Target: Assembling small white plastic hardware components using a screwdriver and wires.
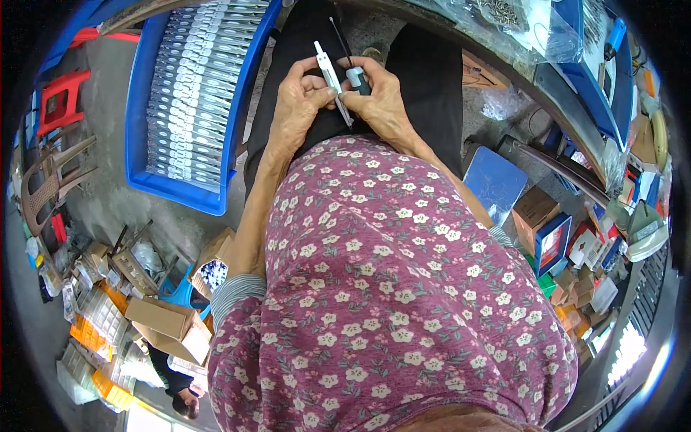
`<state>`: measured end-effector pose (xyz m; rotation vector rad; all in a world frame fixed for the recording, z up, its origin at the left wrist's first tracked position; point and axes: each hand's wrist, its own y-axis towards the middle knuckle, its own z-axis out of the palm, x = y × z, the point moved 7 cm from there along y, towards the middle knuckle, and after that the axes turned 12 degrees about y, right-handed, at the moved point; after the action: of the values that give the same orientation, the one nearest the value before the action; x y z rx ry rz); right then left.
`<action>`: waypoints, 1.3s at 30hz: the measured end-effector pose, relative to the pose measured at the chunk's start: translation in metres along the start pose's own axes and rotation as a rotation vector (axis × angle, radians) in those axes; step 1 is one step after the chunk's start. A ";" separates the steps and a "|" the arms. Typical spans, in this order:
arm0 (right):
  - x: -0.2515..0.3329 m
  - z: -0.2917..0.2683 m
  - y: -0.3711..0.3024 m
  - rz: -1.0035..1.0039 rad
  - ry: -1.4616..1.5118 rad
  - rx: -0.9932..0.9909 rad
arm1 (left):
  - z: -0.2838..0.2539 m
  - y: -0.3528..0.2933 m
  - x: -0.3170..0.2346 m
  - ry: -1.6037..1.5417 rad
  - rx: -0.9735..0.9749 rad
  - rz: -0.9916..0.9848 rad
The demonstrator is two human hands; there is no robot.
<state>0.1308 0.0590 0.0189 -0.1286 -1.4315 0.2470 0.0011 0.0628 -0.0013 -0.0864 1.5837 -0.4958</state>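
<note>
Above my lap, my left hand [295, 104] is closed on a slim white tool [327, 72] with a narrow silvery lower part; its exact kind I cannot make out. It slants, with its pointed white tip up and away from me. My right hand [384, 102] has its thumb against the lower part of the tool. That same hand grips a screwdriver [355, 75] with a grey and dark handle, its thin dark shaft pointing away from me. My fingers partly hide both things. On my left, a blue tray [180, 200] holds rows of similar slim white and silvery pieces.
A worktable edge [497, 54] curves past the far right, bearing small metal parts in clear plastic [504, 11]. A red stool [63, 103] and brown chair [50, 180] stand left. Cardboard boxes [169, 324] lie lower left, near another person [186, 403]. A blue panel [495, 183] is right.
</note>
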 end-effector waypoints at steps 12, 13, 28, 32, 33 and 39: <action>0.016 0.006 0.001 -0.096 -0.109 0.053 | -0.004 -0.006 -0.025 0.138 -0.067 0.068; 0.018 0.008 0.003 -0.119 -0.122 0.062 | -0.006 -0.006 -0.029 0.138 -0.079 0.092; 0.179 0.067 0.061 -0.656 -0.098 0.237 | -0.067 -0.011 -0.205 0.199 -0.387 0.600; 0.212 0.058 0.065 -0.752 -0.055 0.150 | -0.064 0.001 -0.244 0.239 -0.352 0.692; 0.220 0.053 0.065 -0.823 -0.059 0.126 | -0.062 0.006 -0.253 0.263 -0.329 0.732; 0.251 0.022 0.068 -0.821 -0.020 0.061 | -0.039 0.024 -0.294 0.297 -0.234 0.800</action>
<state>0.1323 0.1850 0.2475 0.5080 -1.3835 -0.3846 -0.0045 0.1976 0.2641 0.4499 1.7996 0.3164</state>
